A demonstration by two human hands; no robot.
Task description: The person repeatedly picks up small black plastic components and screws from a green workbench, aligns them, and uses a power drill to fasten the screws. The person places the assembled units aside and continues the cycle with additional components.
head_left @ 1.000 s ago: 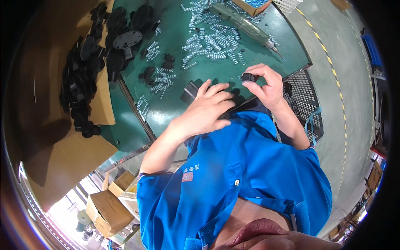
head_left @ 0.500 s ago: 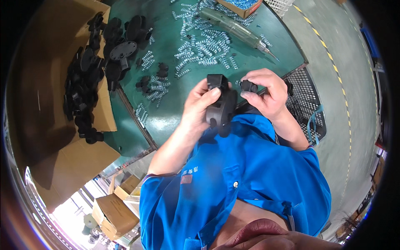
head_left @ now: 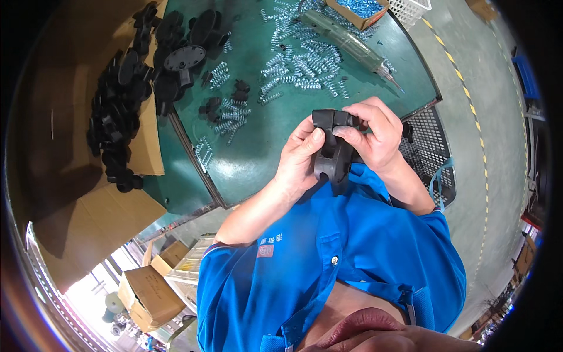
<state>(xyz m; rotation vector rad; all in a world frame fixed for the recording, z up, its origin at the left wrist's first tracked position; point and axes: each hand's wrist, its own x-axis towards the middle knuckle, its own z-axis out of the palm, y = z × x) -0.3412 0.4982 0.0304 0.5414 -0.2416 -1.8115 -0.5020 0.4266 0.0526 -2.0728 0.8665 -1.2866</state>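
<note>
You hold one black plastic part [head_left: 334, 154] up between both hands, above the near edge of the green worktop [head_left: 264, 146] and close to your chest. Your left hand [head_left: 300, 158] grips its left side, thumb pressed on the top block. Your right hand [head_left: 375, 136] closes over its upper right end, fingers curled around it. So the part sits between the two hands, touching both.

On the worktop lie one long grey power screwdriver [head_left: 352, 44], many loose metal springs [head_left: 299, 64] too numerous to count, and several small black pieces [head_left: 226, 100]. One round black disc [head_left: 185, 57] lies at the far left, beside a heap of black parts [head_left: 120, 111] on cardboard [head_left: 70, 193]. One box of blue pieces [head_left: 359, 8] stands at the far edge.
</note>
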